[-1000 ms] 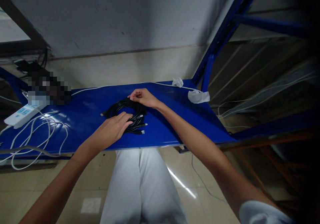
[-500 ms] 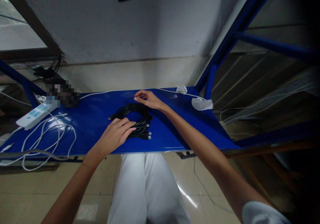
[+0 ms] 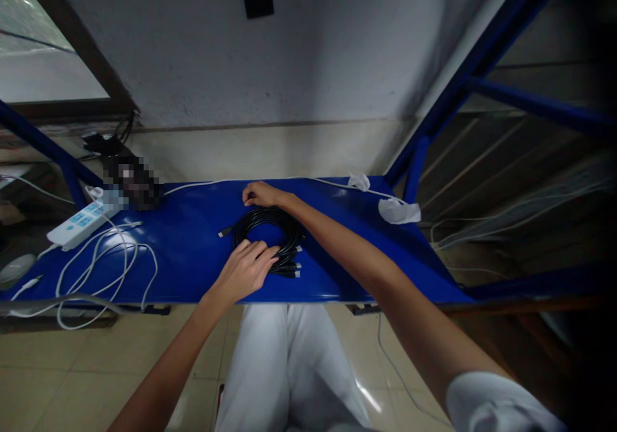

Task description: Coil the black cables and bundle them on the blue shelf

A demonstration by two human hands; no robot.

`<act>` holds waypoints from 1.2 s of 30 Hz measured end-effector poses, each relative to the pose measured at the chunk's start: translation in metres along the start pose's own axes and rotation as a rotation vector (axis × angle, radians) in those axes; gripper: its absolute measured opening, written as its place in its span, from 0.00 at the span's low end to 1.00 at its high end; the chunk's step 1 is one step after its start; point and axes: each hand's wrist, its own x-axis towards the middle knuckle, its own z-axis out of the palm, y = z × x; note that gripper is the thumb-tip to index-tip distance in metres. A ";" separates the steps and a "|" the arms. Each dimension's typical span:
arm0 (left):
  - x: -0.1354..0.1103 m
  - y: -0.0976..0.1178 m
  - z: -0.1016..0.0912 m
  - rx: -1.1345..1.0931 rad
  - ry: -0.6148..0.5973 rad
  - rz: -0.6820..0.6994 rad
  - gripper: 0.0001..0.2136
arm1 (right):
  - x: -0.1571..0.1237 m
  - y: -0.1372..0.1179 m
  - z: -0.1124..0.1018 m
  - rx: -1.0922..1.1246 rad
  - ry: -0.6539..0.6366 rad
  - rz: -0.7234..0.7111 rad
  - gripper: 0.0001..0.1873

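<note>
A coil of black cable [image 3: 289, 226] lies on the blue tabletop [image 3: 193, 226]. Several plug ends with light metal tips stick out at its right front, and one more plug [image 3: 224, 232] points out at the left. My left hand [image 3: 247, 269] is closed over the near left part of the coil, fingers curled onto the strands. Just beyond the coil's far edge is my right hand [image 3: 261, 194], its fingers curled together in a pinch. Whatever lies between those fingertips is too small and dark to name.
At the left are a white power strip [image 3: 80, 227], a tangle of white cord [image 3: 126, 258] and a pixelated dark object [image 3: 137, 184]. Crumpled white plastic [image 3: 399, 211] lies at the right. A blue frame post [image 3: 417, 168] rises at the back right, before a grey wall [image 3: 202, 53].
My right hand has moved left along the coil's far side, and its fingers have curled in. My left hand keeps its place on the coil. The whole view has shifted slightly.
</note>
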 end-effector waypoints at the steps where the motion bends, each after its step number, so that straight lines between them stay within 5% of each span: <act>1: 0.001 -0.002 0.002 0.001 0.003 0.006 0.15 | -0.003 0.000 -0.002 0.006 0.010 -0.001 0.06; 10: 0.033 -0.011 0.012 -0.044 -0.039 0.043 0.15 | -0.068 -0.004 -0.048 0.102 0.508 0.047 0.07; 15: 0.064 -0.019 0.011 -0.168 -0.079 0.025 0.15 | -0.116 -0.014 -0.053 0.250 0.674 0.024 0.10; 20: 0.088 -0.032 -0.013 -0.415 -0.167 0.038 0.13 | -0.147 -0.027 -0.042 0.257 0.694 0.001 0.13; 24: 0.100 -0.040 -0.027 -0.545 -0.122 0.006 0.10 | -0.161 -0.042 -0.036 0.217 0.632 -0.011 0.13; 31: 0.100 -0.041 -0.026 -0.690 -0.008 -0.142 0.10 | -0.172 -0.075 -0.025 -0.273 0.485 -0.002 0.12; 36: 0.091 -0.048 -0.020 -0.732 0.060 -0.121 0.13 | -0.173 -0.075 -0.017 -0.284 0.425 -0.002 0.12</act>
